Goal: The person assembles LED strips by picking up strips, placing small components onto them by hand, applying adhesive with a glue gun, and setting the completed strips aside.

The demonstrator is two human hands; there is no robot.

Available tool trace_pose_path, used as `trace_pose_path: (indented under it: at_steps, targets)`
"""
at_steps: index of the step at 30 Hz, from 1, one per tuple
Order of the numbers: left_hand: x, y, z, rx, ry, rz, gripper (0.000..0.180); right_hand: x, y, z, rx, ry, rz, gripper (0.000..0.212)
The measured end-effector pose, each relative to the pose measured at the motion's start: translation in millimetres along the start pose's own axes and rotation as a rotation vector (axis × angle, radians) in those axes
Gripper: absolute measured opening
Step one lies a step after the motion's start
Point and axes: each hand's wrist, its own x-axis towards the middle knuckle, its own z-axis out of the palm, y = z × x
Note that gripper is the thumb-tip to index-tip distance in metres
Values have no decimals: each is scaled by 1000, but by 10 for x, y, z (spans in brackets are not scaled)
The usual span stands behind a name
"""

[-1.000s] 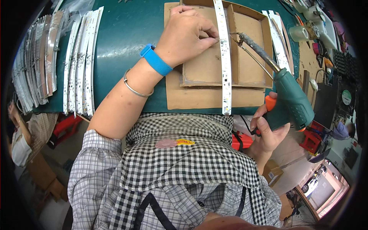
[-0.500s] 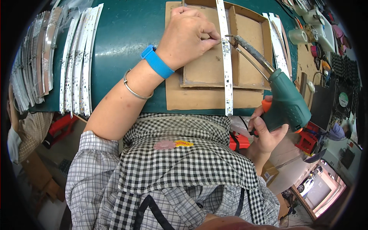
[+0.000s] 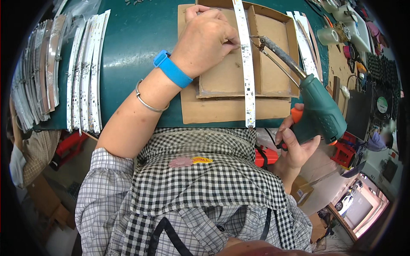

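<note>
A narrow white LED strip board (image 3: 249,89) lies lengthwise across a cardboard tray (image 3: 232,91) with raised walls. By the strip's left edge, my left hand (image 3: 209,36) has thumb and forefinger pinched together. Whatever is between those fingertips is too small to make out. My right hand (image 3: 297,145) grips a green soldering gun (image 3: 320,109) with an orange trigger and a thin guide tube below its barrel. The gun's dark bent tip is at the strip's right edge, opposite my left fingertips; whether it touches cannot be told.
Several similar strips (image 3: 87,72) lie in a row on the green mat (image 3: 128,38) at left, beside stacked bundles (image 3: 38,68). More strips (image 3: 305,42) lie right of the tray. Farther right are a white cup (image 3: 328,36) and assorted tools.
The whole view has shifted slightly, so tray, strip and hands appear a little farther left. The soldering tip has moved slightly right relative to the strip, from over it to its right edge.
</note>
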Motion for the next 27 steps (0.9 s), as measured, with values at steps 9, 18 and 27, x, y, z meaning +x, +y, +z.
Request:
trace_pose_path:
  at_steps: [9, 18, 27]
  targets:
    - [-56, -140, 138, 74, 43, 53, 7, 13, 54, -7, 20, -10, -7, 58]
    - [5, -28, 98, 148, 12, 117, 11, 179, 41, 65, 244, 23, 32, 64]
    - [53, -15, 108, 182, -21, 145, 14, 640, 257, 396, -303, 10, -288, 63]
